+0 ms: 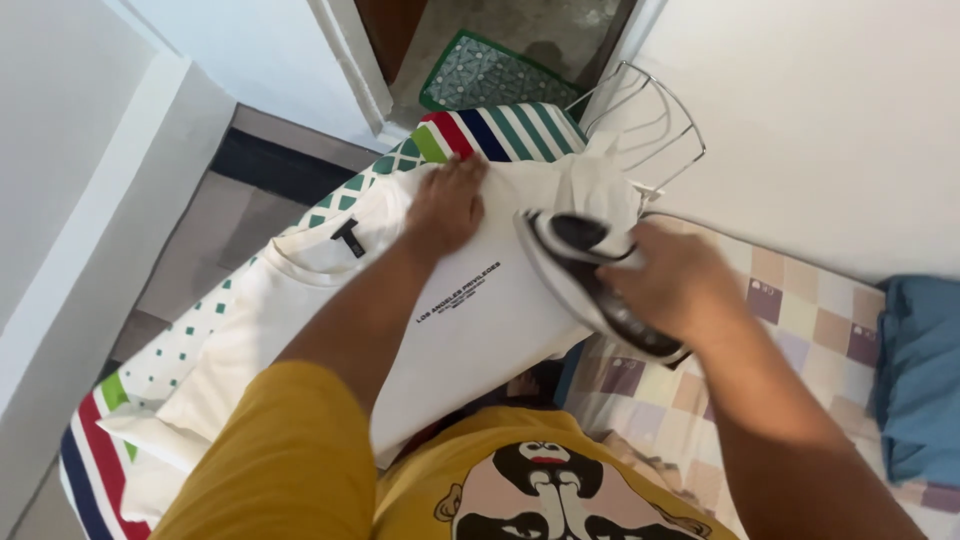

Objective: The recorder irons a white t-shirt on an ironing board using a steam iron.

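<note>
White cotton covers most of the view: a T-shirt [470, 320] lies spread on an ironing board [400, 165] whose cover shows green diamonds and red, blue and green stripes at both ends. The shirt's long axis runs along the board, from lower left to upper right, with its neckline and dark label toward the left edge and a small block of dark print near the middle. Its lower part drapes off the near edge of the board and is partly hidden behind the person's yellow sleeve.

The left hand [447, 208] lies flat and open on the shirt, fingers spread toward the far striped end, pressing the cloth without gripping it. The right hand [675, 280] is closed around the handle of an iron [590, 275], which is tilted with its pale soleplate facing left toward the shirt. The iron's pointed tip aims up and left, its heel down and right, over the right-hand edge of the shirt; whether the soleplate touches the cloth cannot be told, and the iron is blurred.

A wire iron rest [650, 125] juts from the board's far end against the white wall. Right of the board lies a bed [800, 310] with a pastel checked sheet, and a blue cloth [920, 370] is cut off by the right edge. A green patterned mat [490, 75] lies on the floor beyond the board, cut off at the top.
</note>
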